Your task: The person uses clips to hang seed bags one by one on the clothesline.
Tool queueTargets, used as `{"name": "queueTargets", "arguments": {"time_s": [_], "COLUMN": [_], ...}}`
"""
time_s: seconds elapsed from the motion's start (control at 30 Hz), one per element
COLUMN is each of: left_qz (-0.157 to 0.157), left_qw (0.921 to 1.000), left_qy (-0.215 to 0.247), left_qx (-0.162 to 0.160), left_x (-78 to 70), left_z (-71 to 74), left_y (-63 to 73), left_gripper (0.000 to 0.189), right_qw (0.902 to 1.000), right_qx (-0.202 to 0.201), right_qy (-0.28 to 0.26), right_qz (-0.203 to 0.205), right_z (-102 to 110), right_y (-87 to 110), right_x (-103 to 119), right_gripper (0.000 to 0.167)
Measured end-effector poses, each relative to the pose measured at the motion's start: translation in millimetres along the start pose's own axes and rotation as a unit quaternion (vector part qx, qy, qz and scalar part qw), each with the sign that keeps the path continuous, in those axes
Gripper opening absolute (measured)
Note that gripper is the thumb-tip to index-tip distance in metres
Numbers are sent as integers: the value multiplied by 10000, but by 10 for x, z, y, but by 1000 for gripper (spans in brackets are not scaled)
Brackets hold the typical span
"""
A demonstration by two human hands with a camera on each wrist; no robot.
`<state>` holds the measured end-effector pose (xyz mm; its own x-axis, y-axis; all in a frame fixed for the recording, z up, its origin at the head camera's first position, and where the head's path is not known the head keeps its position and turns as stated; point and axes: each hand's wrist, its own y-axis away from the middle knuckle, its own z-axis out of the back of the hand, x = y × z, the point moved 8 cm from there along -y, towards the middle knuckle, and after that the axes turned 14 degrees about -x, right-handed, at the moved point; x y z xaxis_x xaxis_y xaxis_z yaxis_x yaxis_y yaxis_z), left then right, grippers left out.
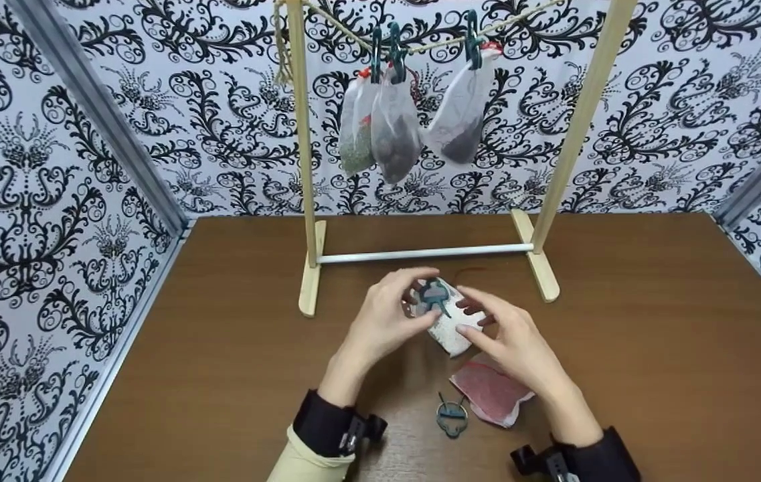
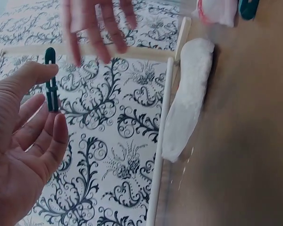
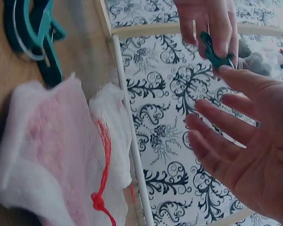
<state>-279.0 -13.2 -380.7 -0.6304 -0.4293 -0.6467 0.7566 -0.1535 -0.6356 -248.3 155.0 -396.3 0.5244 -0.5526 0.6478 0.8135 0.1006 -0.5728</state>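
My left hand [image 1: 390, 311] pinches a dark green clothespin [image 1: 434, 294] between thumb and fingers, above the table. The clothespin [image 2: 50, 80] shows edge-on in the left wrist view. To its right, my right hand [image 1: 514, 335] hovers with fingers spread and nothing held. In the right wrist view that hand [image 3: 254, 132] has its thumb near the clothespin [image 3: 217, 54]; I cannot tell whether they touch. Below both hands a white filled mesh bag [image 1: 454, 331] lies on the table. A pink-filled bag [image 1: 490, 391] with a red string lies nearer, beside another green clothespin [image 1: 452, 418].
A wooden rack [image 1: 306, 167] stands at the back, with a white bar [image 1: 420, 254] low between its feet. Three filled mesh bags, including a dark one [image 1: 395, 144], hang by green clothespins from its rope [image 1: 521, 15]. Patterned cloth walls surround the brown table [image 1: 219, 348].
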Motion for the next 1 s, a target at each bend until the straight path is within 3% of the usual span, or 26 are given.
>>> {"name": "queueTargets", "arguments": {"time_s": [0.1,0.17,0.3,0.43,0.57,0.7,0.87,1.0], "left_qz": [-63,67,463,1095,1980,2591,2976,2982], "left_qw": [9999,9993,9962,9903,9723,9493,9302,9282], "left_qy": [115,360,741,817,1199,1765,2149,2210], "left_qx": [2,-8,-65,-252,-330,-218,19,274], "left_x": [-34,-30,10,116,239,290,313,339], "left_z": [-54,-87,-123,-103,-113,-188,-290,-347], "left_y": [15,26,29,27,55,93,140,172], "left_gripper": [48,39,22,17,20,22,22,24], "right_qw": [9989,9975,9948,9932,9917,9860,9841,9793], "right_qx": [-266,-396,-586,-726,-948,-1198,-1211,-1290], "right_qy": [-362,-536,-746,-858,-814,-693,-673,-431], "right_qz": [-149,-239,-360,-298,290,930,1113,1497], "right_z": [20,27,51,90,141,208,275,307], "right_y": [-12,-11,-1,4,-6,-15,-25,-24], "right_x": [19,17,-7,-5,65,136,130,131], "right_gripper": [49,42,28,31,46,53,51,52]}}
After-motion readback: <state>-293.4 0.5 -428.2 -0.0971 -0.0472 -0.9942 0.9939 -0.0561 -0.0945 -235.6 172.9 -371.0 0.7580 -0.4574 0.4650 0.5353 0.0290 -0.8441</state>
